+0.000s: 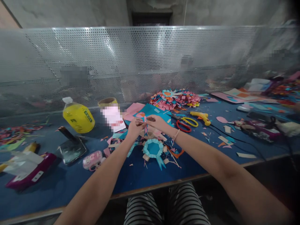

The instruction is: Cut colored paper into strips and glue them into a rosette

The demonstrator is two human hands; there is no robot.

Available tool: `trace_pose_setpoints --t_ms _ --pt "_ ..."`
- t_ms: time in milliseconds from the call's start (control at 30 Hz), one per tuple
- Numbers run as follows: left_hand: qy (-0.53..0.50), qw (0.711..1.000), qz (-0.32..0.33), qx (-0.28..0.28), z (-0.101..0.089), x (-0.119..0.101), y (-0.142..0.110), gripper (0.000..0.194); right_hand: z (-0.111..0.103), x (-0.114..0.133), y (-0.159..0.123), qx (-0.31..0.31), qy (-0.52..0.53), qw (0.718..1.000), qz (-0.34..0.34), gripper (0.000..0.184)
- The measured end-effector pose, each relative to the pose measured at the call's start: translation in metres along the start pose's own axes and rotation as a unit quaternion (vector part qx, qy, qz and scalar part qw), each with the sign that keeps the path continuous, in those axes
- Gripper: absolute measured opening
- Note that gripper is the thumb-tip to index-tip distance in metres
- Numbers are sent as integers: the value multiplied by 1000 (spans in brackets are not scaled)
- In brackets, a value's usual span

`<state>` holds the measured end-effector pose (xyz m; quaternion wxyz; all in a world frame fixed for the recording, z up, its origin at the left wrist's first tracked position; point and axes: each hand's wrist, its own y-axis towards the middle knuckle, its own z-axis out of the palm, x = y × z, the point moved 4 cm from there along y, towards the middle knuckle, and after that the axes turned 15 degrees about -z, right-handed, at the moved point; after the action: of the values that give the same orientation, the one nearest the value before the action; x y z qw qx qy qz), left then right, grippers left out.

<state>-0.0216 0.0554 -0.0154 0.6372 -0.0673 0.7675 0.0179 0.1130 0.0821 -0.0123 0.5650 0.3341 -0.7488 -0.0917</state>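
Over the middle of the table, my left hand and my right hand meet with fingers pinched. Between them hangs a narrow pink and blue paper strip, gripped from both sides. Directly below lies a light blue paper rosette with a darker blue centre and two tails, resting among paper scraps. Blue paper sheets and a pink sheet lie just behind my hands. To their right are scissors with red and yellow handles and a yellow glue gun with a black cord.
At the left stand a bottle of yellow liquid, a tape roll, a phone, a pink case and a purple tissue pack. Behind, a heap of paper pieces lies before a perforated metal screen.
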Motion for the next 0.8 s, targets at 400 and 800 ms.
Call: trace_pose_setpoints --t_ms 400,800 --pt "543 836 43 -62 5 7 -9 28 -67 6 -4 -65 -57 996 31 20" --pt "573 817 46 -45 -2 10 -1 17 -129 14 -84 -131 -130 981 59 32"
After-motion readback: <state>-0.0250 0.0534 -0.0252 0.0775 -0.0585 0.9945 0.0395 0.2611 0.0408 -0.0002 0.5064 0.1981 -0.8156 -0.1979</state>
